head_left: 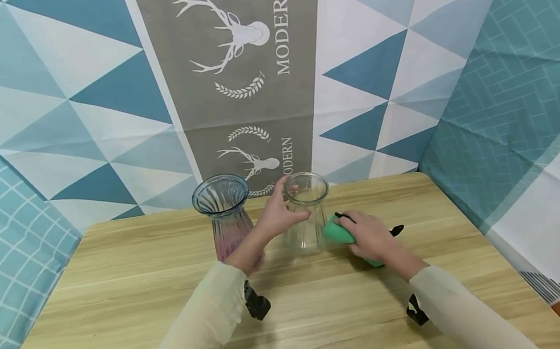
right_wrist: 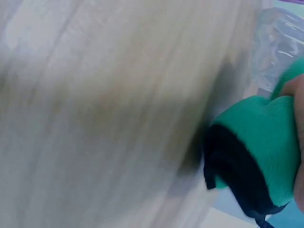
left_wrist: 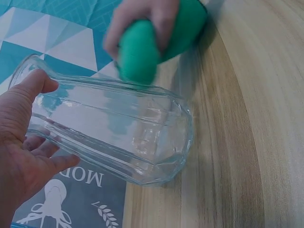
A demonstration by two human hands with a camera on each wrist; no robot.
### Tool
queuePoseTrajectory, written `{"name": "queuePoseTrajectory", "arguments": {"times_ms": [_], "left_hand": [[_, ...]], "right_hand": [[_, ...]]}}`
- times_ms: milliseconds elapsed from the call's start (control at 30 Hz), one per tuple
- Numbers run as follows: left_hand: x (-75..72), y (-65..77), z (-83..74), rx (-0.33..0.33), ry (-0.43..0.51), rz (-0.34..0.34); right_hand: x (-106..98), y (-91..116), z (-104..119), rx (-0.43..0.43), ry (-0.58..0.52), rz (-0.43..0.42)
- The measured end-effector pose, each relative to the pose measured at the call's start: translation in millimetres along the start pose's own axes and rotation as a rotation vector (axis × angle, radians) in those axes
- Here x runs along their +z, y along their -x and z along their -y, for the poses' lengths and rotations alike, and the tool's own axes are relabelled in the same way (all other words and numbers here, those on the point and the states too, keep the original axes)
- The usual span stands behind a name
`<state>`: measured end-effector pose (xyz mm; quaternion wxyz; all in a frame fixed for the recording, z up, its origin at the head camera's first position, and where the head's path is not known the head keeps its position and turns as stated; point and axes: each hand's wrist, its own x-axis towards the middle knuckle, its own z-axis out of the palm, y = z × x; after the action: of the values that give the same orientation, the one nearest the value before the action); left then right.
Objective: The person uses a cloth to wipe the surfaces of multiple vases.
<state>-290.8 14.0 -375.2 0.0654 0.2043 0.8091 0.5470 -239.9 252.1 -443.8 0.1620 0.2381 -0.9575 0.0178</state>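
Note:
A clear ribbed glass vase stands upright on the table, its flared rim at the top. My left hand holds it around the neck, thumb on the near side. In the left wrist view the clear glass vase appears sideways, with my thumb and fingers either side of its neck. My right hand grips a soft green thing with black trim, close beside the vase's right side. The right wrist view has the green thing bulging under my fingers, with a black band and a pointed black end; its kind is unclear.
A second ribbed glass vase, blue at the rim and pink lower down, stands left of the clear one, partly behind my left forearm. The wooden table ends at patterned cloth behind. Cloth also hangs at both sides.

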Motion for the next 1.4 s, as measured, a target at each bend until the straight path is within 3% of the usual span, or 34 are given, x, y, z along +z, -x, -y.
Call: {"name": "queuePoseTrajectory", "arguments": {"times_ms": [200,267,333,433,633,933,1000,1200,1400], "left_hand": [[0.7,-1.3,0.4,0.0,-0.016,-0.012],[1.2,-1.7,0.6,0.004,-0.019,-0.012],[1.9,-2.0,0.8,0.009,-0.016,-0.009],[2.8,-1.5,1.1,0.016,-0.009,-0.002],[2.1,-0.8,0.3,0.02,-0.005,0.006],[-0.2,-2.4,1.5,-0.004,-0.01,0.004],[0.7,-2.4,2.1,-0.009,-0.032,0.005],[5.7,-2.5,2.5,-0.011,-0.058,-0.031],[8.2,-1.6,0.9,0.012,-0.111,-0.104]], "right_hand": [[-13,-13,1,-0.004,-0.139,-0.499],[-15,-18,3,-0.01,-0.158,-0.603],[-13,-21,6,-0.028,-0.165,-0.641],[-6,-21,9,-0.059,-0.143,-0.619],[4,-13,10,-0.066,-0.088,-0.497],[7,-1,3,-0.078,0.017,-0.072],[9,1,2,-0.077,0.035,-0.018],[10,3,-1,0.017,-0.075,-0.016],[-2,-5,0,0.16,-0.247,-0.154]]}}
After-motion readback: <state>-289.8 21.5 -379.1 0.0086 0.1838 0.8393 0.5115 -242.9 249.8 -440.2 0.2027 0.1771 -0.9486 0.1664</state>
